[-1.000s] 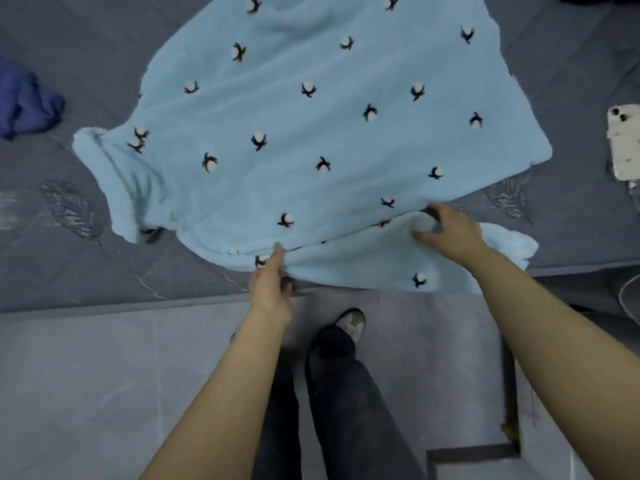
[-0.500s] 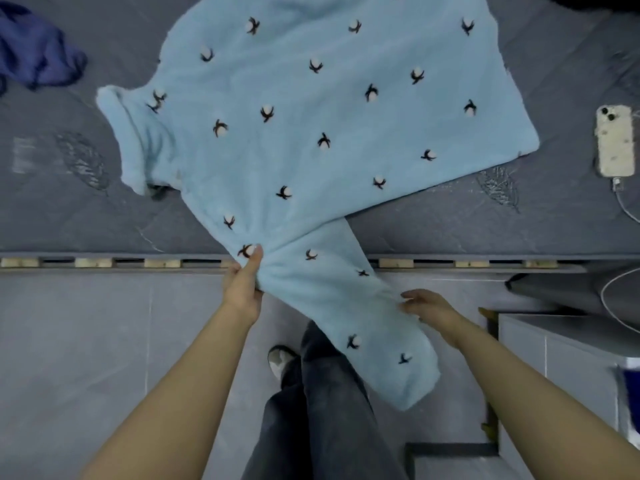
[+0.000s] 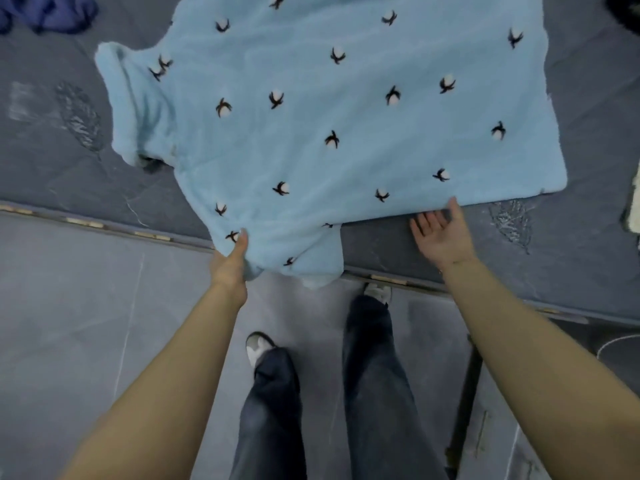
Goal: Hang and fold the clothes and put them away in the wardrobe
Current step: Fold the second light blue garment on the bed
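A light blue fleece top with small dark-and-white flower marks lies spread flat on the grey bed, its collar at the left. My left hand pinches the top's near shoulder at the bed's edge, thumb on top of the cloth. A short part of the sleeve hangs over the edge beside that hand; the rest of it is hidden. My right hand is palm up with spread fingers, its fingertips at the top's near side edge, holding nothing.
A dark blue garment lies bunched at the bed's far left. A white phone shows at the right edge. My legs and shoes stand on the grey tiled floor. A dark-framed piece of furniture stands at the lower right.
My right hand has let go of the hanging sleeve and risen to the top's side edge on the bed. The sleeve no longer hangs long over the edge. My left hand keeps its pinch.
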A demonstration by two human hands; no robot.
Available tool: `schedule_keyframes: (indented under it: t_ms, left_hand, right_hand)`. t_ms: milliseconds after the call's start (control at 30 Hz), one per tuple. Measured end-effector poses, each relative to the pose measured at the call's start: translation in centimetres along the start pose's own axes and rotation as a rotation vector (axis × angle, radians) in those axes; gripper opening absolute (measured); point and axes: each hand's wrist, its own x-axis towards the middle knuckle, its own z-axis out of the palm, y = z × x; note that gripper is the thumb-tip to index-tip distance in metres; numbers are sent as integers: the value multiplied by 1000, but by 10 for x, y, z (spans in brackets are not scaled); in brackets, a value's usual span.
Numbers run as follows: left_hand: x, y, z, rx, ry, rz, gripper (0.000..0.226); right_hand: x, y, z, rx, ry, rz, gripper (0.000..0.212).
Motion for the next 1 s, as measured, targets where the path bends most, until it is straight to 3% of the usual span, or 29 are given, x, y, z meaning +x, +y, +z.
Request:
schedule_keyframes:
  t_ms: [67, 200, 267, 300, 367, 433, 500, 533, 667, 767, 833, 933, 1000]
  left_hand:
    - [2, -2, 8, 23, 155, 0, 43]
    - [-1, -1, 36, 131, 488, -8, 51]
    - [-15, 5, 59, 413, 715, 57, 68]
    - [-25, 7, 72, 551, 740, 163, 76]
    - [-45, 2, 100, 774, 512, 537, 70]
    - [-55, -6, 131, 953, 110, 847, 49]
    - [-56, -10, 162, 1147, -214, 949, 41]
    - [-52, -12, 175, 1228, -293, 950, 41]
    - [-42, -8, 216, 1341, -304, 920, 43]
    - [-42, 0, 240, 1423, -366, 1021, 55]
    - [-43, 2, 255, 1486, -387, 998, 56]
    - [-39, 6, 271, 1532, -362, 960, 33]
    - [-38, 14, 276, 1480, -441, 945, 19]
  right_hand:
    - [11, -24, 8, 63, 38, -23, 46]
    - [21, -82, 6, 75, 116, -135, 30]
    - [23, -102, 0, -109, 110, -204, 27]
    - [23, -106, -3, -220, 136, -218, 23]
    - [24, -109, -17, -362, 184, -178, 17]
    - [29, -114, -35, -329, 179, -107, 26]
    - [37, -127, -44, -229, 214, -129, 40]
    - [43, -135, -47, -201, 259, -175, 48]
    - [57, -160, -56, -368, 391, -395, 70]
    - [66, -175, -63, -901, 386, -544, 48]
    - [70, -185, -67, -1136, 333, -543, 36]
    - [65, -199, -71, -1163, 299, -643, 32]
    - [59, -212, -70, -1104, 288, -762, 34]
